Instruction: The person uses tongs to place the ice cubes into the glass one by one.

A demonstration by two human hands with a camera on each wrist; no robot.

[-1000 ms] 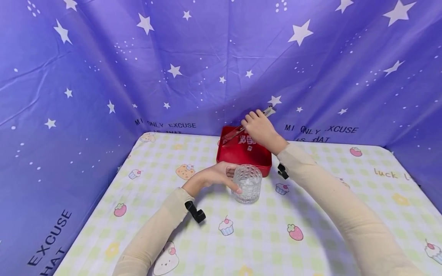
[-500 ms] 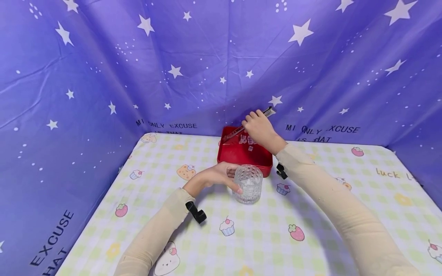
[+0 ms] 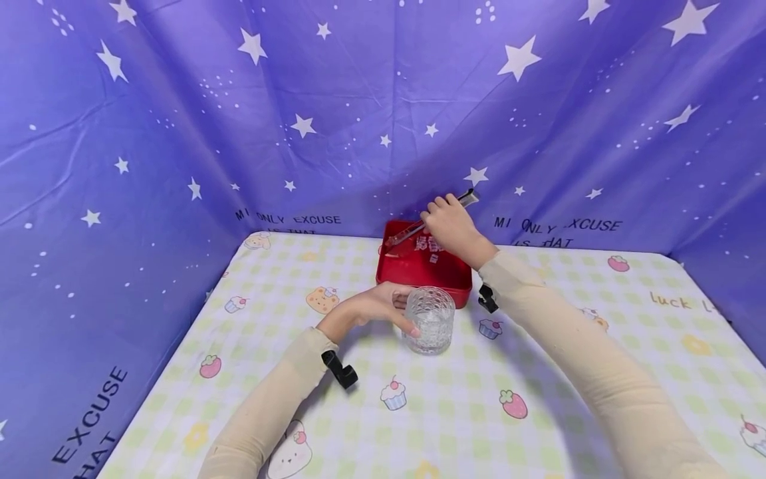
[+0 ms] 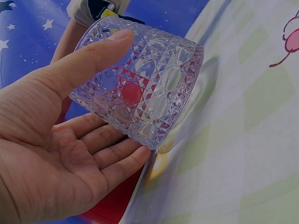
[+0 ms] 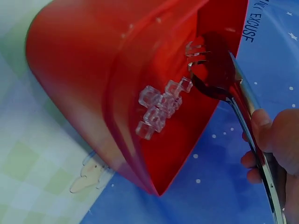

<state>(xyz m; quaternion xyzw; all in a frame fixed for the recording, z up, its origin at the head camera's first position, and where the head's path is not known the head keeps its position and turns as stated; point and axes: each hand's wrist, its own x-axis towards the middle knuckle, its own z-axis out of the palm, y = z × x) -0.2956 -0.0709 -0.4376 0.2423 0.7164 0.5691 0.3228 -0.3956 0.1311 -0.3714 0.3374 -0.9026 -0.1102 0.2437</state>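
A clear cut-glass tumbler [image 3: 432, 322] stands upright on the table before the red box. My left hand [image 3: 376, 305] holds its left side; the left wrist view has the thumb [image 4: 93, 58] across the patterned wall and the fingers [image 4: 112, 147] on the other side. Metal serving tongs [image 5: 254, 140] are gripped in my right hand [image 3: 453, 226]. Their fork-toothed and spoon-like ends reach inside the red box [image 3: 425, 271]. Several clear cubes that look like ice [image 5: 161, 107] lie in a cluster in the box, beside the tong ends, apart from them.
A checked cloth with printed cupcakes and strawberries covers the table [image 3: 455, 426]. A purple star-patterned curtain [image 3: 341, 159] rises right behind the box and along both sides. Black straps [image 3: 339, 370] hang from both wrists.
The ends of the tongs have drawn closer together inside the red box. Both hands and the tumbler stay in almost the same place.
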